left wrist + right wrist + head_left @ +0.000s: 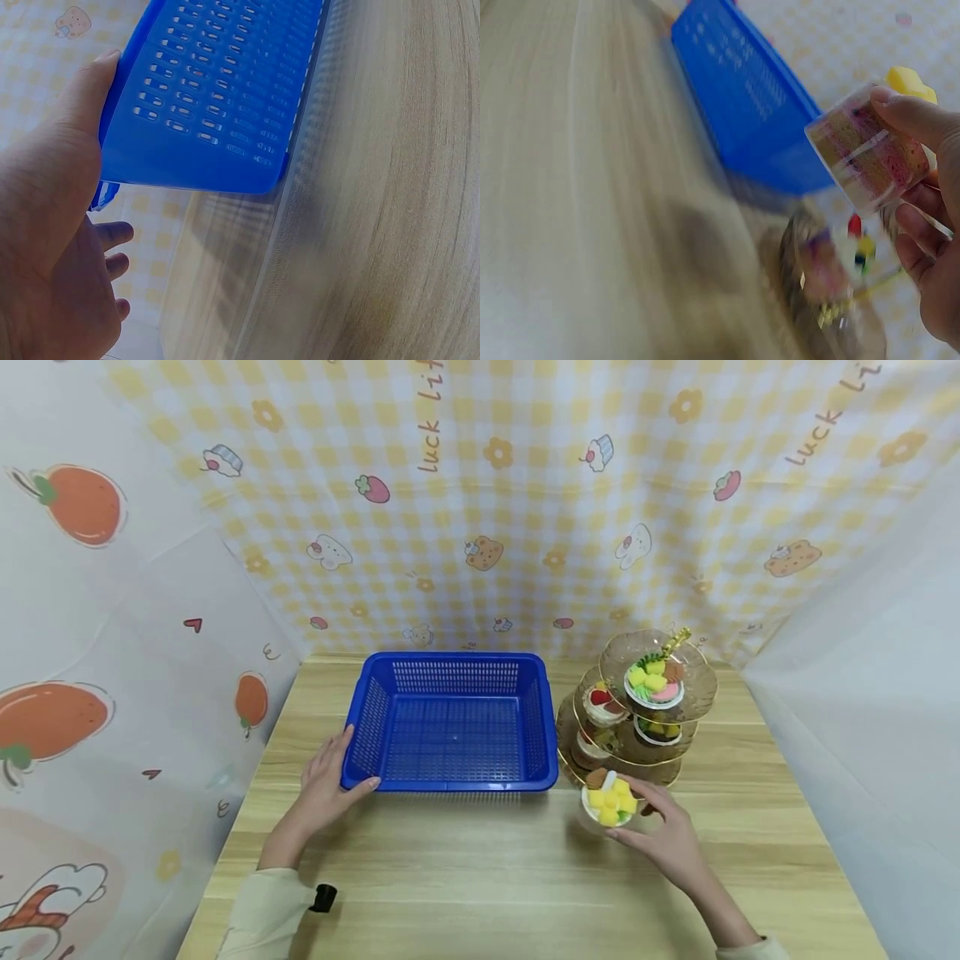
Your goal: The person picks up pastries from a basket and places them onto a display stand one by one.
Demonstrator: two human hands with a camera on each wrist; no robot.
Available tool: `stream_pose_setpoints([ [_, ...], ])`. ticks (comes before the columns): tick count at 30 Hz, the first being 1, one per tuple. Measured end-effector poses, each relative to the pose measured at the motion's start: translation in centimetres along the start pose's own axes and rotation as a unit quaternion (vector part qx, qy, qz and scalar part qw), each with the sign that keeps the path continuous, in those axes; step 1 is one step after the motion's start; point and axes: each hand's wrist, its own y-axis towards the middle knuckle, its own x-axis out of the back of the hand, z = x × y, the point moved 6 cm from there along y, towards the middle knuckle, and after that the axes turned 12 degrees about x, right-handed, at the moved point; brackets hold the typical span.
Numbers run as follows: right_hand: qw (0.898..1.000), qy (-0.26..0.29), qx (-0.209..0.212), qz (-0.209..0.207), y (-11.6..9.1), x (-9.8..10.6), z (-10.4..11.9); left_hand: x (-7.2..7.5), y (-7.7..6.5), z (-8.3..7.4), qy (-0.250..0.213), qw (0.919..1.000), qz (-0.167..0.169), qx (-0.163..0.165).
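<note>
A blue plastic basket (455,739) with slotted walls stands on the table. My left hand (327,774) rests against its near left corner, thumb along the front rim and fingers by the left side. In the left wrist view, the thumb (97,82) lies on the rim and three loose fingertips show below the corner. My right hand (663,835) grips a clear cake cup (870,150) by its sides, right of the basket's front corner. Yellow cubes top the cup, and pink and brown cake layers show through its wall.
Right of the basket stands a tiered amber dessert stand (701,693) with a gold handle. A dessert cup (654,692) sits on its top tier, and several others sit lower down. A patterned cloth (480,593) hangs behind the wooden table (465,877).
</note>
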Motion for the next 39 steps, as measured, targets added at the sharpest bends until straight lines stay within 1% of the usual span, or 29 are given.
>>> stream_pose_setpoints([
  [3,0.999,-0.018,-0.043,-0.013,-1.4,1.1,-1.3,-0.1,0.0,0.0,0.0,1.0,0.002,-0.002],
  [6,0.995,-0.036,-0.086,-0.027,-2.5,1.9,-2.6,-0.1,0.0,0.0,-0.001,1.0,0.004,0.0],
  [11,0.987,-0.052,-0.145,-0.049,-3.0,2.7,-4.5,0.1,0.0,-0.1,-0.001,1.0,0.003,0.004],
  [14,0.983,-0.061,-0.165,-0.056,-2.8,2.9,-5.4,0.1,0.0,-0.1,-0.002,1.0,0.004,0.002],
  [20,0.98,-0.065,-0.181,-0.054,-2.2,3.0,-6.7,0.1,0.0,0.0,-0.003,1.0,0.005,0.004],
  [23,0.977,-0.067,-0.197,-0.046,-1.9,2.9,-7.2,0.1,0.0,0.0,-0.004,1.0,0.005,0.004],
  [27,0.974,-0.064,-0.211,-0.047,-1.4,2.7,-7.7,0.2,0.0,0.0,-0.003,1.0,0.005,0.004],
  [32,0.972,-0.055,-0.216,-0.075,-0.4,2.2,-8.3,0.2,0.0,0.1,0.002,1.0,0.001,0.004],
  [39,0.972,-0.057,-0.197,-0.113,1.0,1.6,-8.8,0.2,-0.1,0.0,0.003,1.0,0.003,0.003],
])
